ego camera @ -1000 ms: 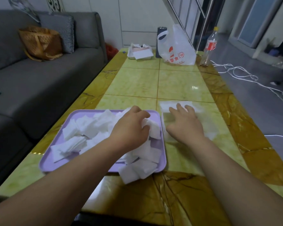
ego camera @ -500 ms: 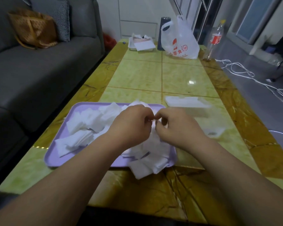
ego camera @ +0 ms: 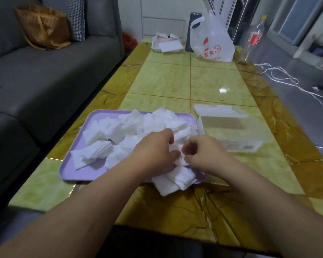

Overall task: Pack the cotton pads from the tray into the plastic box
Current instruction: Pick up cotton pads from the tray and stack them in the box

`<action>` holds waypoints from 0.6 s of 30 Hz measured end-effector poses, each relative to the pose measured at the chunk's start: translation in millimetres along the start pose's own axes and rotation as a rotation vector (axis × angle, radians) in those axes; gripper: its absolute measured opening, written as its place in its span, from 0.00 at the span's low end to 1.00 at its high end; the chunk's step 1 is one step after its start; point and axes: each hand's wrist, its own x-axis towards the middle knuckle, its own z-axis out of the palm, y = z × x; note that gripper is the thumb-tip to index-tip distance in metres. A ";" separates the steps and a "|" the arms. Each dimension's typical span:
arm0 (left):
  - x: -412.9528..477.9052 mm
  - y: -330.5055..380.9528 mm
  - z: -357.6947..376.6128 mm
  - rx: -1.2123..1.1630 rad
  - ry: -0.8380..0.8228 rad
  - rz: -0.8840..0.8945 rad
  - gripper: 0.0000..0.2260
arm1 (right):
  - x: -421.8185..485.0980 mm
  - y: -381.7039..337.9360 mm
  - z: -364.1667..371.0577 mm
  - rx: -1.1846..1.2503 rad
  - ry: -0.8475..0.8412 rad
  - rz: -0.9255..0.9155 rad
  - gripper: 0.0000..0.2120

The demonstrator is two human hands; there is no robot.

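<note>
Brought right hand (ego camera: 205,155) back from box (ego camera: 231,127) to tray (ego camera: 93,170), pinching cotton pads (ego camera: 108,131) alongside left hand (ego camera: 153,151), gathering a stack; next: level lift boxward.

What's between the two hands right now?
A bunch of cotton pads, gripped by left hand and right hand over the tray. Head view.

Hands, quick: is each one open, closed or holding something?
Left hand: fingers curled round white square cotton pads over the lilac plastic tray.
Right hand: pinches the same pads.

Dim, soft, wide-angle bowed; glare spot on the table (ego camera: 223,90).
</note>
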 end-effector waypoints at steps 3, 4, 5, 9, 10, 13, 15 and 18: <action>12.5 -1.3 -0.1 0.029 -0.033 0.022 0.18 | 7.0 9.5 -2.2 -0.113 0.040 -0.080 0.09; 15.9 -2.4 -0.3 0.042 -0.037 0.036 0.19 | 8.8 12.0 -2.8 -0.167 0.047 -0.114 0.09; 18.9 -3.7 -0.8 0.054 -0.039 0.049 0.18 | 10.2 13.0 -3.9 -0.204 0.036 -0.136 0.11; 20.5 -8.2 0.3 -0.014 -0.029 0.077 0.13 | 12.7 17.5 -2.7 -0.219 -0.028 -0.146 0.13; 19.4 -8.7 -0.4 -0.037 -0.018 0.087 0.11 | 12.5 18.1 -2.3 -0.224 -0.028 -0.149 0.13; 17.9 -10.3 -1.2 -0.120 -0.002 0.091 0.10 | 13.3 17.7 -2.3 -0.214 -0.043 -0.120 0.10; 17.3 -10.4 -5.0 -0.183 0.005 0.077 0.08 | 12.3 14.2 -1.6 -0.205 -0.061 -0.101 0.11; 16.3 -10.6 -11.6 -0.314 0.008 0.038 0.06 | 11.2 12.6 1.2 -0.193 -0.059 -0.111 0.11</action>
